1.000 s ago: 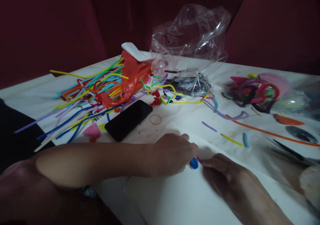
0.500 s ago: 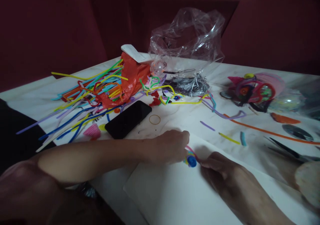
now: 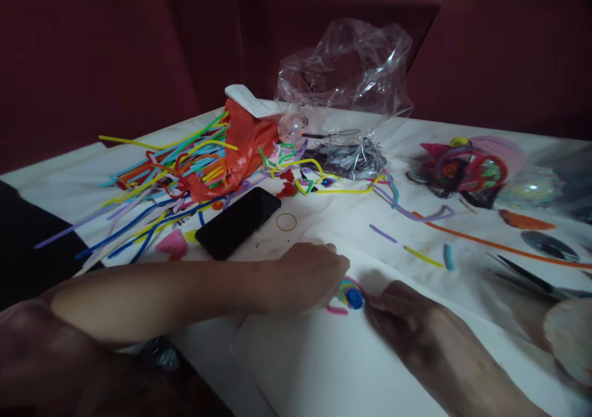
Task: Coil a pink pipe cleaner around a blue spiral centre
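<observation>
A small coil of pipe cleaners (image 3: 354, 298), blue at its middle with yellow, light blue and pink bands round it, is between my hands just over the white sheet (image 3: 296, 361). My left hand (image 3: 312, 278) is closed at the coil's left side, its fingertips mostly hidden. A pink pipe cleaner end (image 3: 337, 310) sticks out below those fingers. From the right, my right hand (image 3: 420, 327) pinches the coil's edge between thumb and fingers. Short cut pieces lie beyond: a purple one (image 3: 383, 233), a yellow one (image 3: 423, 256) and a light blue one (image 3: 448, 257).
A black phone (image 3: 238, 222) and a rubber band (image 3: 286, 222) lie beyond my left arm. Pipe cleaners (image 3: 161, 170) spill from a red bag (image 3: 250, 139) at the left. A clear plastic bag (image 3: 346, 65) stands behind. Scissors (image 3: 531, 275) lie at the right, near an orange pipe cleaner (image 3: 490, 242).
My left hand has shifted slightly down and left. More of the coil's coloured bands shows, and the pink end has come into view below my fingers. My right hand stays nearly still.
</observation>
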### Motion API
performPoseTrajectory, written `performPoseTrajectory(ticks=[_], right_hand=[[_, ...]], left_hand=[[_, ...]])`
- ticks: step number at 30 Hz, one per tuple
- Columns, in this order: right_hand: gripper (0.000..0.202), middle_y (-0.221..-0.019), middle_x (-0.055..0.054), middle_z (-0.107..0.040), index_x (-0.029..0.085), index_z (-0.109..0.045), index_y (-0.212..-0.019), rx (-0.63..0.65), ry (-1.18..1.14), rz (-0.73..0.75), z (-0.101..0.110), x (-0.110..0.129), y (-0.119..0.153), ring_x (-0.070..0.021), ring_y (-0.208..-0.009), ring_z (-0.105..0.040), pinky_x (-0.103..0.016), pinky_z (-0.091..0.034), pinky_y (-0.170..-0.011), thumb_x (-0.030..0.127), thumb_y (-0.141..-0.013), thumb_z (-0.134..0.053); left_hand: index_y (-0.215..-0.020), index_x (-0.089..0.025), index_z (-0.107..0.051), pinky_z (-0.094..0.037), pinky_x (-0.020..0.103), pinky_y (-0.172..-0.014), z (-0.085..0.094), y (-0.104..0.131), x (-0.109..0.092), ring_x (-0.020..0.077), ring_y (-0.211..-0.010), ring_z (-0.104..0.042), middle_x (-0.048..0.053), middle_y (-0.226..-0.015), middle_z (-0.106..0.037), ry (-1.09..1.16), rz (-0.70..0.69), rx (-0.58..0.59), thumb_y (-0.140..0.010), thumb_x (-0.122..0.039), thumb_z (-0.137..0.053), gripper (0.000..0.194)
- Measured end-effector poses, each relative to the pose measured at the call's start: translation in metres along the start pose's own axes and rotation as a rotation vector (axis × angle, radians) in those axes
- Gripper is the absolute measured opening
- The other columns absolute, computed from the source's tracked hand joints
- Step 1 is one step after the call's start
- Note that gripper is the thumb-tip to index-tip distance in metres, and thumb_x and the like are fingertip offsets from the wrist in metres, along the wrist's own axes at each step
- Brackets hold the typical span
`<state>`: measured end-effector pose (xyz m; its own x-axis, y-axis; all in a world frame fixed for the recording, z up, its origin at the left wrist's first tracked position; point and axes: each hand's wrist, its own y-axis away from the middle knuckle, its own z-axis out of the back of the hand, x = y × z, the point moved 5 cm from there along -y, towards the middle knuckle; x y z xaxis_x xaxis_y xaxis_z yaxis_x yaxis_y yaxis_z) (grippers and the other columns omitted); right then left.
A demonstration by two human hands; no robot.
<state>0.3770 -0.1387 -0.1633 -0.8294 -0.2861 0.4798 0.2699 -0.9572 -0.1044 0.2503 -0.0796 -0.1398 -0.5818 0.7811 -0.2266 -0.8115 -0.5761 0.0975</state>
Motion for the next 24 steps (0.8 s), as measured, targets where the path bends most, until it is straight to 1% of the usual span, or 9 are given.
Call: performPoseTrajectory(ticks=[3, 5, 7, 9, 11, 15, 17, 21, 24], right_hand=[[0.032, -0.071, 0.002, -0.054, 0.03, -0.064, -0.081, -0.002, -0.034, -0.018, 0.001, 0.001, 0.0, -0.0128, -0.053, -0.055, -0.022, -0.037, -0.045, 0.042, -0.09, -0.036], [0.03, -0.073, 0.003, -0.054, 0.035, -0.065, -0.084, 0.03, -0.027, -0.038, 0.001, 0.002, 0.001, -0.0121, -0.053, -0.054, -0.021, -0.034, -0.042, 0.047, -0.09, -0.039], [0.025, -0.072, 0.004, -0.053, 0.04, -0.064, -0.087, 0.073, -0.009, -0.051, -0.001, 0.001, 0.001, -0.0121, -0.053, -0.054, -0.021, -0.034, -0.042, 0.048, -0.088, -0.041], [0.022, -0.074, 0.005, -0.053, 0.042, -0.063, -0.088, 0.102, -0.002, -0.05, -0.002, 0.0, 0.002, -0.013, -0.056, -0.055, -0.022, -0.035, -0.045, 0.047, -0.087, -0.041], [0.023, -0.076, 0.004, -0.054, 0.04, -0.062, -0.088, 0.108, -0.005, -0.053, -0.003, -0.001, 0.002, -0.014, -0.059, -0.056, -0.023, -0.036, -0.048, 0.045, -0.086, -0.04], [0.026, -0.075, 0.002, -0.054, 0.038, -0.064, -0.085, 0.119, 0.014, -0.076, -0.004, -0.001, 0.0, -0.0146, -0.057, -0.055, -0.024, -0.036, -0.045, 0.044, -0.084, -0.039], [0.027, -0.075, 0.003, -0.054, 0.038, -0.064, -0.084, 0.118, 0.019, -0.078, -0.004, 0.0, 0.0, -0.0148, -0.056, -0.055, -0.024, -0.036, -0.045, 0.043, -0.084, -0.037], [0.028, -0.076, 0.003, -0.055, 0.037, -0.064, -0.084, 0.106, 0.01, -0.058, -0.003, 0.001, 0.0, -0.0146, -0.058, -0.056, -0.025, -0.038, -0.047, 0.041, -0.084, -0.037], [0.027, -0.076, 0.003, -0.055, 0.036, -0.064, -0.085, 0.104, 0.014, -0.041, -0.003, 0.0, 0.002, -0.0143, -0.057, -0.056, -0.024, -0.038, -0.046, 0.04, -0.084, -0.037]], left_hand=[[-0.072, -0.015, -0.055, -0.036, 0.026, -0.055, -0.001, 0.001, -0.005, 0.0173, -0.068, -0.056, 0.005, -0.075, -0.062, -0.044, 0.0, 0.042, -0.079, -0.021, -0.05, 0.01], [-0.07, -0.014, -0.055, -0.035, 0.026, -0.054, 0.0, 0.003, -0.009, 0.0166, -0.065, -0.056, 0.005, -0.071, -0.061, -0.066, -0.024, 0.079, -0.079, -0.02, -0.051, 0.011], [-0.07, -0.014, -0.054, -0.034, 0.026, -0.053, 0.003, 0.006, -0.013, 0.0153, -0.063, -0.055, 0.004, -0.069, -0.06, -0.074, -0.083, 0.086, -0.078, -0.018, -0.052, 0.009], [-0.072, -0.014, -0.053, -0.034, 0.026, -0.054, 0.006, 0.008, -0.015, 0.0141, -0.063, -0.053, 0.004, -0.07, -0.059, -0.078, -0.156, 0.076, -0.078, -0.015, -0.053, 0.005], [-0.076, -0.014, -0.053, -0.035, 0.026, -0.056, 0.007, 0.007, -0.015, 0.0141, -0.065, -0.053, 0.004, -0.073, -0.059, -0.09, -0.241, 0.079, -0.078, -0.013, -0.053, 0.002], [-0.078, -0.014, -0.052, -0.036, 0.027, -0.059, 0.003, 0.001, -0.014, 0.0157, -0.07, -0.054, 0.004, -0.075, -0.06, -0.115, -0.375, 0.064, -0.08, -0.019, -0.054, 0.006], [-0.079, -0.014, -0.052, -0.036, 0.028, -0.059, 0.001, -0.002, -0.012, 0.0158, -0.069, -0.054, 0.004, -0.076, -0.061, -0.132, -0.384, 0.055, -0.081, -0.023, -0.055, 0.009], [-0.08, -0.014, -0.053, -0.036, 0.027, -0.059, 0.0, -0.002, -0.012, 0.0161, -0.071, -0.055, 0.004, -0.077, -0.061, -0.151, -0.353, 0.054, -0.083, -0.032, -0.054, 0.018], [-0.083, -0.014, -0.052, -0.035, 0.027, -0.059, 0.0, -0.001, -0.013, 0.0156, -0.071, -0.055, 0.005, -0.078, -0.061, -0.146, -0.352, 0.042, -0.082, -0.028, -0.054, 0.015]])
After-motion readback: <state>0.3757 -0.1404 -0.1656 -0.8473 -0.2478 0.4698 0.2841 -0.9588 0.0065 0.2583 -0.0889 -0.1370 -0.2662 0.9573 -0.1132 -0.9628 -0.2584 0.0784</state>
